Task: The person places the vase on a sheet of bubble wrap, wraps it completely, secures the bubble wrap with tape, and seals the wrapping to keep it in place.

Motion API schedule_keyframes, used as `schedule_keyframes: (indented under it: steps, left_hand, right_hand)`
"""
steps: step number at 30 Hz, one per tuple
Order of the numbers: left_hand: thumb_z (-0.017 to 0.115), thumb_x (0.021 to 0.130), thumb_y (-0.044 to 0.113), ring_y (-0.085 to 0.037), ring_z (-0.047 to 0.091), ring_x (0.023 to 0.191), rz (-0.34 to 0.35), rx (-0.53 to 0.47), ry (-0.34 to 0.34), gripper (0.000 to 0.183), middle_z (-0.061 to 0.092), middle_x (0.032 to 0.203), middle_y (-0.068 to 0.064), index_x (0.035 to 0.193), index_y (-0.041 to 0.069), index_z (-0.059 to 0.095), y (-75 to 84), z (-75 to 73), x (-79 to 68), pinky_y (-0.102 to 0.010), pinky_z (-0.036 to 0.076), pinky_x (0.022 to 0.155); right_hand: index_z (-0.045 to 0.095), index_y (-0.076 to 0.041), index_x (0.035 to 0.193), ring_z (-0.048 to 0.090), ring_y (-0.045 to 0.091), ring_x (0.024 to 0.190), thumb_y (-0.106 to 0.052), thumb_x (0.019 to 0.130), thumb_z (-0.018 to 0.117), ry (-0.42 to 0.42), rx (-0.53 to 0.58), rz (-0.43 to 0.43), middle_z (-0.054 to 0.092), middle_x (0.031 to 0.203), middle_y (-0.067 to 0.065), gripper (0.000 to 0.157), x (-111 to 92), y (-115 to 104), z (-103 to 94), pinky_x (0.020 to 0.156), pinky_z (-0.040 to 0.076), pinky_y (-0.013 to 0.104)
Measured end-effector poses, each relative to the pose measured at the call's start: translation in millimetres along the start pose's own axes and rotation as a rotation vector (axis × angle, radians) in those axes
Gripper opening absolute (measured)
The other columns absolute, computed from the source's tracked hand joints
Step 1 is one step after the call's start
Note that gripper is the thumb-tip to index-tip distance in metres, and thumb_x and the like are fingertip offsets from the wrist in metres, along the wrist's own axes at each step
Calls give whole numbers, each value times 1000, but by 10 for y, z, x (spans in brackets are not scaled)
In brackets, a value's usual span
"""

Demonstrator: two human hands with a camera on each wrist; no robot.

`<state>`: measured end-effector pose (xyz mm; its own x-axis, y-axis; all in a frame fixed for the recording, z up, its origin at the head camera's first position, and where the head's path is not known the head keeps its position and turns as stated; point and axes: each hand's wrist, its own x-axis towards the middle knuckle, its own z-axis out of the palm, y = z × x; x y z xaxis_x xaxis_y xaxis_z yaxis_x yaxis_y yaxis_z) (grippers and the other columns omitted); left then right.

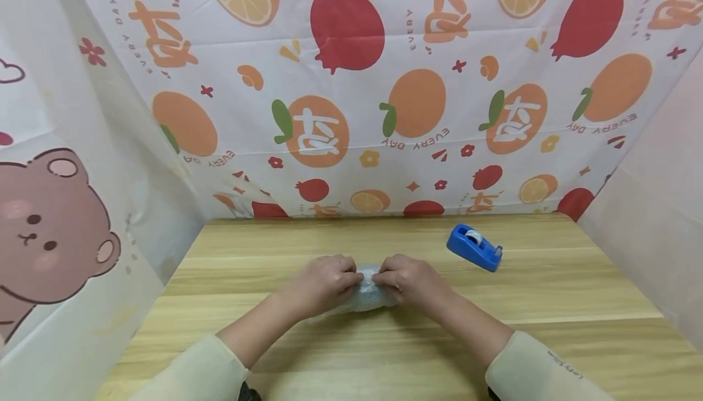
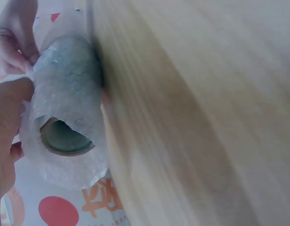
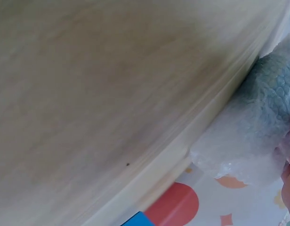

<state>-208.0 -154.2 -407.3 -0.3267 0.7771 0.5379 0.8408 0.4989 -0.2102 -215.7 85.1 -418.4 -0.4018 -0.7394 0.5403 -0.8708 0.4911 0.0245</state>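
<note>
A roll of clear bubble wrap (image 1: pixel 369 294) lies across the middle of the table, wound around a rounded greenish thing. At one end of the roll in the left wrist view, a round brown-rimmed opening (image 2: pixel 67 137) with a green inside shows; its exact kind is hidden by the wrap. My left hand (image 1: pixel 328 279) pinches the wrap's edge at the left end, fingers bent over the top. Facing it, my right hand (image 1: pixel 409 278) pinches the same edge at the right end. Loose wrap (image 3: pixel 234 146) sticks out past the roll in the right wrist view.
A blue tape dispenser (image 1: pixel 475 247) with a roll of clear tape stands at the back right of the wooden table (image 1: pixel 549 303). Behind the table hangs a fruit-printed cloth (image 1: pixel 357 83), and pale cloth with a bear print (image 1: pixel 55 230) covers the left side.
</note>
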Motion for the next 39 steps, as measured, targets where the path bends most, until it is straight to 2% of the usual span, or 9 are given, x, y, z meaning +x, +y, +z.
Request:
schedule_keyframes:
  steps: [6,10,14,20,23,28,33,36,39]
  left_hand:
    - [80,80,11,-9,60,71,-54,9,-20,9,63,82,3,82,14,72,56,-45,-31,-23,53,62]
    - [83,77,8,-9,61,72,-97,-11,-25,13,64,84,3,82,12,72,79,-57,-42,-22,54,63]
    - [82,78,9,-8,60,70,-109,-43,-31,13,62,83,3,86,12,72,74,-78,-85,-21,53,60]
    - [77,79,10,-9,57,72,-183,-90,-99,20,59,87,4,98,15,71,43,-131,-224,-21,49,59]
    - [78,77,5,-10,59,75,-204,-101,-102,20,59,87,4,94,14,72,17,-166,-284,-23,51,62]
    - [74,71,-4,-12,58,80,-168,-102,-119,23,60,88,3,84,14,71,-29,-246,-335,-25,51,66]
    - [74,70,17,-13,49,83,-183,-77,-132,13,58,92,4,72,20,62,-36,-345,-333,-28,43,69]
    - [75,77,33,-14,52,91,-251,-101,-105,20,58,100,3,87,19,64,-1,-385,-212,-33,46,76]
    - [73,83,50,-22,55,112,-298,-102,-176,54,58,122,-4,120,12,61,46,-353,-13,-41,49,94]
  right_hand:
    - [78,-20,103,70,5,79,-13,82,80,-32,-198,-62,73,88,-5,22,25,-74,-48,70,56,19]
    - [77,-20,101,69,6,75,-25,85,78,-30,-272,-101,71,86,-4,16,34,-124,-36,66,57,20]
    - [76,-19,99,68,7,74,-36,86,76,-41,-256,-104,70,86,-3,22,37,-140,-36,65,57,22]
    - [76,-19,100,69,8,76,-36,86,76,-74,-239,-81,71,89,-3,22,64,-155,-65,67,57,21]
    - [75,-20,101,69,8,77,-36,86,76,-91,-232,-74,72,90,-4,22,80,-165,-72,69,57,21]
    - [76,-21,101,67,7,75,-35,86,76,-106,-222,-68,72,90,-5,21,100,-178,-75,68,56,19]
    - [76,-20,97,66,7,74,-33,87,76,-106,-235,-79,70,87,-6,17,107,-182,-70,66,56,18]
    - [76,-20,97,67,7,75,-33,87,76,-104,-261,-88,70,87,-6,16,103,-180,-74,65,56,19]
    - [77,-20,99,68,8,76,-31,86,77,-93,-274,-89,71,88,-6,17,96,-181,-80,65,56,20]
